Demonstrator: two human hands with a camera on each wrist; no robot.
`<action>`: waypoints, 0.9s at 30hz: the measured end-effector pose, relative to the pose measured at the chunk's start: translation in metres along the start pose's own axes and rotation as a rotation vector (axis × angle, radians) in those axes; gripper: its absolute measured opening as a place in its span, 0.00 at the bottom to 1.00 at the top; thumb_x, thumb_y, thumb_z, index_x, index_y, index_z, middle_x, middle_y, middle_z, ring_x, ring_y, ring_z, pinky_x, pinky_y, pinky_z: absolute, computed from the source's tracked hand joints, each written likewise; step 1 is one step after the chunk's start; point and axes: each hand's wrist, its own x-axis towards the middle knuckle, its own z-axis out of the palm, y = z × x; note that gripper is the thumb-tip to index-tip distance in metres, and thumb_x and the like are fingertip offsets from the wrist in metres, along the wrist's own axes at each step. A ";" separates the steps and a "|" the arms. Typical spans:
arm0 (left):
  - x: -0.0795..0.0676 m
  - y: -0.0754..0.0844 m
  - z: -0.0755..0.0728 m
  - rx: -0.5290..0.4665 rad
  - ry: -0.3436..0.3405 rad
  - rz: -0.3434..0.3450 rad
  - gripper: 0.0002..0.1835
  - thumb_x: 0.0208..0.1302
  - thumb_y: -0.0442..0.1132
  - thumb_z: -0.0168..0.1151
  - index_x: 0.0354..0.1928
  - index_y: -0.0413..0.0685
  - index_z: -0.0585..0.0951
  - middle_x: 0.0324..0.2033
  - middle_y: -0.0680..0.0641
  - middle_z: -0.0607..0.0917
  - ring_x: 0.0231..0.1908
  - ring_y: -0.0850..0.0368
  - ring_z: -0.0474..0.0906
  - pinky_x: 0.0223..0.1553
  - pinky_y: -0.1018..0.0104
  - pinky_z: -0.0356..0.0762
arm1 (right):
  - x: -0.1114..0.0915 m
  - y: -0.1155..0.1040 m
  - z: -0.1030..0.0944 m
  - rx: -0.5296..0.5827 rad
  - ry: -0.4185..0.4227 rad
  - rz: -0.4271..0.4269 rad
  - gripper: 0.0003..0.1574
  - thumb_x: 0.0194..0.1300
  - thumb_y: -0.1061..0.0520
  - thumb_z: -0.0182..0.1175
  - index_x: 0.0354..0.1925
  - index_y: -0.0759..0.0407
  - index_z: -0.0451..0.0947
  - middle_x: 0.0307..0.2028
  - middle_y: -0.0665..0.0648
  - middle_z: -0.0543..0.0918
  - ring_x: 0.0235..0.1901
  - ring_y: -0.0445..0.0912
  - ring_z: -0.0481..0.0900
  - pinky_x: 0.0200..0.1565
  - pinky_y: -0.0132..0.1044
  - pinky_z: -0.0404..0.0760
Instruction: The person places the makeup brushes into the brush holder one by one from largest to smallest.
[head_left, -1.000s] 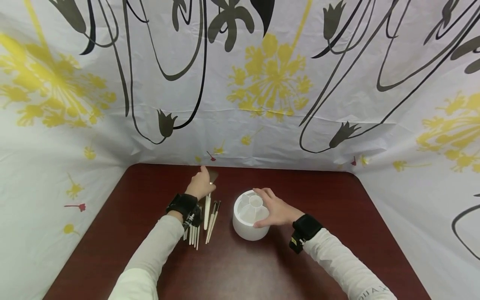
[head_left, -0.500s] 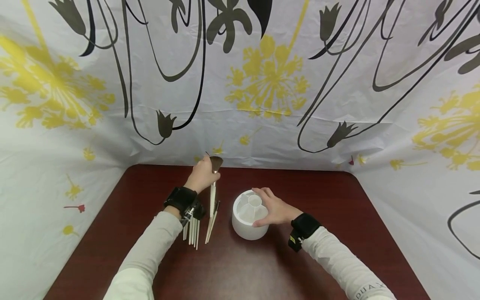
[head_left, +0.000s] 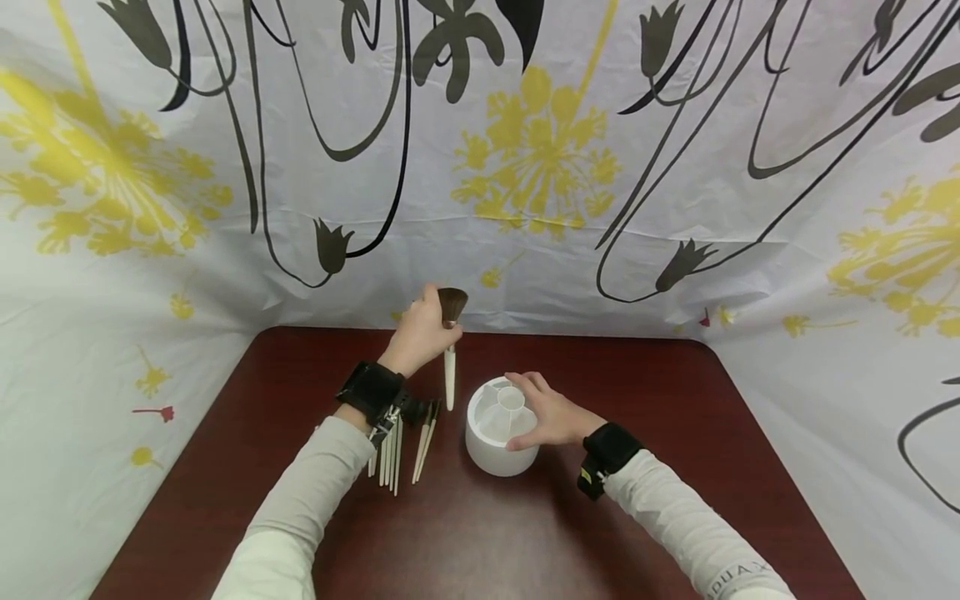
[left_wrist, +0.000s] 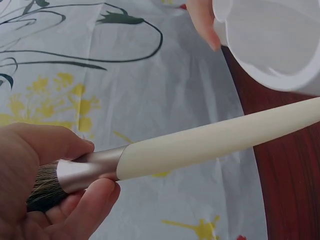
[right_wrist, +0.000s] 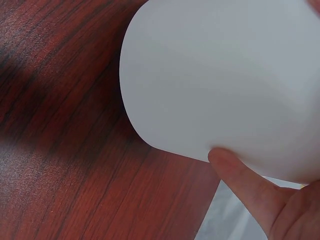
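My left hand (head_left: 417, 337) pinches a makeup brush (head_left: 450, 377) by its metal collar, raised over the far part of the table. In the left wrist view, thumb and fingers close on the collar, dark bristles at the palm side and the cream handle (left_wrist: 200, 149) pointing toward the holder. To its right stands a round white brush holder (head_left: 501, 457), upright, its top divided into compartments. My right hand (head_left: 557, 417) grips this holder at the rim, fingers and thumb spread round its right side. In the right wrist view a digit (right_wrist: 240, 175) presses the holder's smooth wall (right_wrist: 200, 80).
Several thin pale-handled brushes (head_left: 395, 458) lie on the table below my left wrist, their heads partly hidden. A smaller group of brushes (head_left: 424, 442) lies just right of them. The dark red table (head_left: 480, 542) ends at a patterned cloth (head_left: 547, 283) behind.
My left hand has lifted the brush off the table and carried it up and right toward the holder. The right hand has stayed on the holder, which has not moved.
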 end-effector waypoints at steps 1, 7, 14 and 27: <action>0.000 0.002 0.000 -0.005 0.002 0.005 0.36 0.54 0.41 0.60 0.60 0.33 0.56 0.27 0.38 0.80 0.17 0.53 0.75 0.16 0.67 0.68 | 0.000 0.000 0.000 -0.003 0.000 0.000 0.65 0.40 0.33 0.68 0.69 0.48 0.45 0.58 0.56 0.57 0.51 0.50 0.67 0.48 0.45 0.72; -0.004 0.013 0.004 -0.028 0.009 0.029 0.38 0.54 0.40 0.61 0.63 0.35 0.53 0.23 0.42 0.79 0.16 0.54 0.73 0.17 0.68 0.67 | 0.001 0.000 0.001 -0.019 0.003 -0.001 0.66 0.39 0.32 0.68 0.69 0.48 0.46 0.58 0.57 0.57 0.52 0.50 0.68 0.48 0.45 0.72; -0.007 0.022 0.008 -0.069 -0.023 0.059 0.38 0.55 0.39 0.61 0.64 0.36 0.53 0.14 0.46 0.75 0.10 0.58 0.69 0.13 0.70 0.64 | 0.000 0.004 0.001 -0.037 0.013 -0.038 0.66 0.40 0.33 0.68 0.69 0.50 0.46 0.58 0.58 0.58 0.53 0.51 0.68 0.49 0.46 0.71; -0.009 0.027 0.020 -0.095 -0.005 0.088 0.38 0.54 0.39 0.61 0.63 0.38 0.54 0.18 0.46 0.76 0.13 0.58 0.71 0.15 0.70 0.67 | -0.001 0.003 0.000 -0.001 -0.002 -0.047 0.65 0.42 0.33 0.67 0.69 0.51 0.45 0.57 0.56 0.58 0.52 0.48 0.67 0.48 0.43 0.71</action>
